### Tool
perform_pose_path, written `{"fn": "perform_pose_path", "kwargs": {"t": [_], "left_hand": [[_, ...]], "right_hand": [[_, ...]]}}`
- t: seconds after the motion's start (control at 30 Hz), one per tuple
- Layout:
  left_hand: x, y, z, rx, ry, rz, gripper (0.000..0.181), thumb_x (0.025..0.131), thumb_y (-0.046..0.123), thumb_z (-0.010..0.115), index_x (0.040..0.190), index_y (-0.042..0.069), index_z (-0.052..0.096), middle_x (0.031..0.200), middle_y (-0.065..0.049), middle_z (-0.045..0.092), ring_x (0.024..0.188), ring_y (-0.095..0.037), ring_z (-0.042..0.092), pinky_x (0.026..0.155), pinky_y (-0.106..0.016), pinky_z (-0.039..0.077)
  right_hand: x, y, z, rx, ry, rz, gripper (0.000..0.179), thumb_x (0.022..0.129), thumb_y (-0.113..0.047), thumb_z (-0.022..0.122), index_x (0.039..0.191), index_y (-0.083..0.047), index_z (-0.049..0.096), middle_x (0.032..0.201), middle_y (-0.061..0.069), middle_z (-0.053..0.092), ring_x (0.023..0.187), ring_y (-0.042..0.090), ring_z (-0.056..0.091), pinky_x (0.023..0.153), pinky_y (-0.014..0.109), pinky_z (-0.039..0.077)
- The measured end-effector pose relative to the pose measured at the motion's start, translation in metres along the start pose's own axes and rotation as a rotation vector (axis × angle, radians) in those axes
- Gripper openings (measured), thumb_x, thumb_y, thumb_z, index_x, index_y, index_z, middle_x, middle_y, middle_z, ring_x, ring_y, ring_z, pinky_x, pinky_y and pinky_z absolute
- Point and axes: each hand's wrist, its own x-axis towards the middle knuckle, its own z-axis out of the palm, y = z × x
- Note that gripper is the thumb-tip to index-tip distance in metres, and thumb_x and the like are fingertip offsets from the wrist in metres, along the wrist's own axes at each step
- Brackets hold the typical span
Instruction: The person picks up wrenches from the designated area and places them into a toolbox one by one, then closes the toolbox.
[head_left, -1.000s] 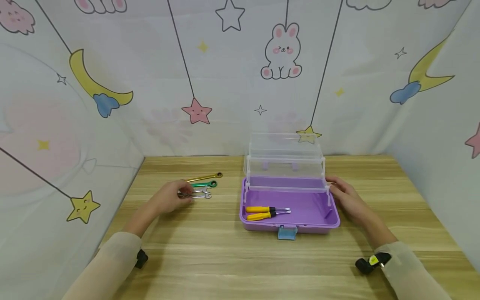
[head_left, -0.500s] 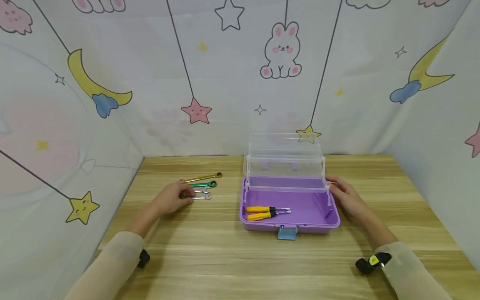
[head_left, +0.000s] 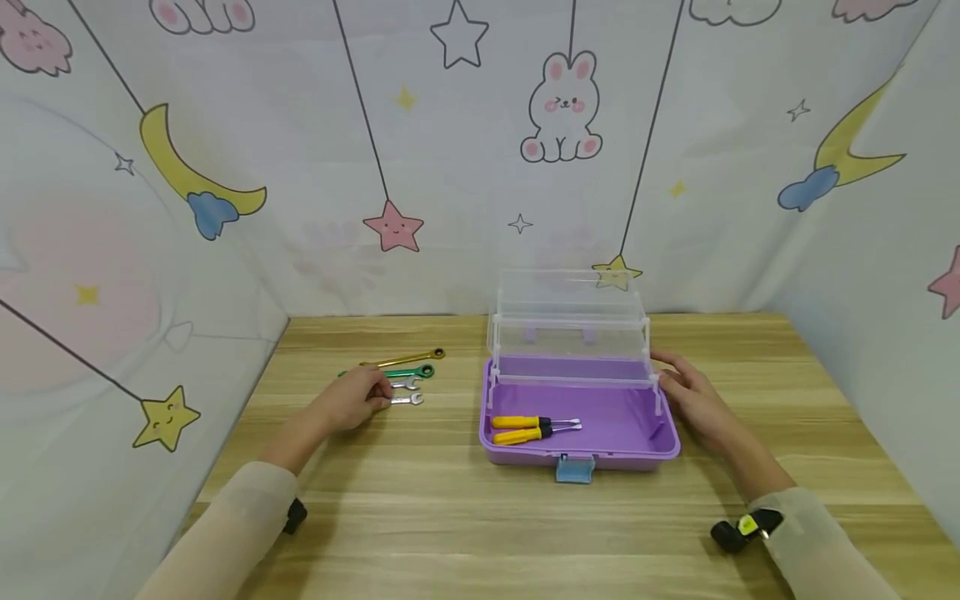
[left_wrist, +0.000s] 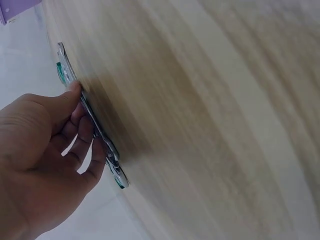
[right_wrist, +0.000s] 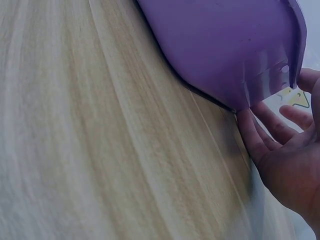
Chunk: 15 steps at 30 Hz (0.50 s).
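My left hand (head_left: 351,398) pinches the shank of a silver open-end wrench (head_left: 407,400) between thumb and fingers, low over the table. The wrench's left part is hidden by the hand. Right behind it lies a second silver wrench (head_left: 406,383), also partly covered by the fingers. Farther back are a green ratcheting wrench (head_left: 408,372) and a gold ratcheting wrench (head_left: 405,360). My right hand (head_left: 697,398) touches the right side of a purple toolbox (head_left: 581,463). In the right wrist view, loosely extended fingers meet its wall (right_wrist: 225,45), with the thumb at the rim.
Two yellow-handled screwdrivers, the back screwdriver (head_left: 517,422) and the front screwdriver (head_left: 519,436), lie inside the toolbox at left. Its clear lid (head_left: 570,292) and trays stand raised. A blue latch (head_left: 574,470) hangs at the front. Printed cloth (head_left: 465,167) walls the table's back and sides.
My left hand has shifted slightly right and toward the front. The front silver wrench has drawn apart from the one behind it. My right hand stays at the toolbox.
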Motion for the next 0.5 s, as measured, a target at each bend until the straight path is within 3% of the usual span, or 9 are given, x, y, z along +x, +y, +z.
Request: {"fn": "perform_pose_path", "kwargs": {"t": [0.17,0.5], "left_hand": [[0.001,0.0014,0.001,0.009,-0.023,-0.02,0.006,0.1,0.003,0.072,0.103,0.006,0.067,0.094,-0.001,0.063,0.085,-0.015,0.058,0.079,-0.036,0.052],[0.0051,0.0058,-0.0043,-0.023,-0.089,-0.023,0.005,0.102,0.006,0.07,0.1,0.006,0.065,0.09,-0.001,0.063,0.08,-0.014,0.055,0.074,-0.035,0.049]], "right_hand": [[-0.0005,0.0004,0.0006,0.0,0.009,0.001,0.041,0.114,-0.019,0.049,0.154,-0.01,0.044,0.116,-0.01,0.074,0.106,0.01,0.071,0.086,0.026,0.06],[-0.0014,-0.0002,0.0054,-0.057,0.104,0.026,0.026,0.114,-0.016,0.05,0.135,-0.004,0.06,0.11,-0.012,0.072,0.101,0.006,0.068,0.083,0.024,0.058]]}}
